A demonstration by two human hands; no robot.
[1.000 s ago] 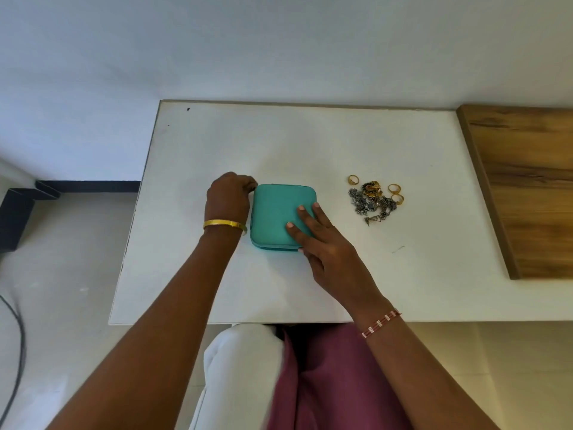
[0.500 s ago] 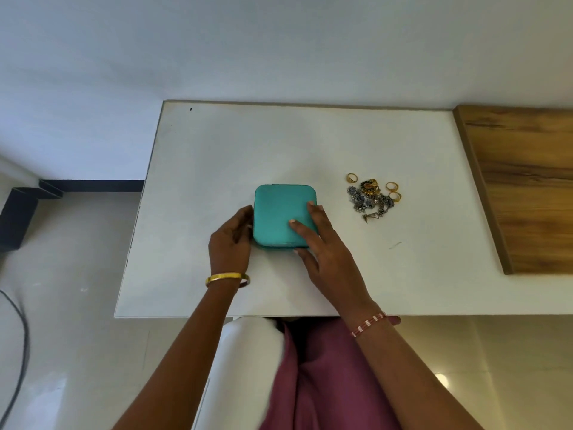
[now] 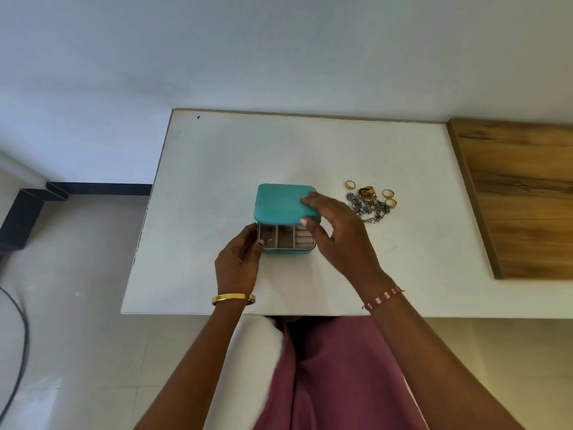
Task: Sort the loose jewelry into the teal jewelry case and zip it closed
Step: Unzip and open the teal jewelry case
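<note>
The teal jewelry case [image 3: 280,203] sits mid-table with its lid raised partway, hinged at the far side. Pale pink compartments [image 3: 285,237] show under the lid, with a small gold piece in the left one. My right hand [image 3: 336,234] grips the lid's right front corner, thumb under the edge and fingers on top. My left hand [image 3: 240,259] holds the base at its front left corner. A pile of loose jewelry [image 3: 369,201], gold rings and silver chains, lies on the table just right of the case.
The white table [image 3: 217,169] ends at a wall behind and drops off on the left. A wooden board [image 3: 521,193] covers its right side. A dark cable [image 3: 18,342] lies on the floor at left.
The case was closed with both hands at its sides. Now my right hand has lifted the lid partway, exposing the compartments, while my left hand steadies the base.
</note>
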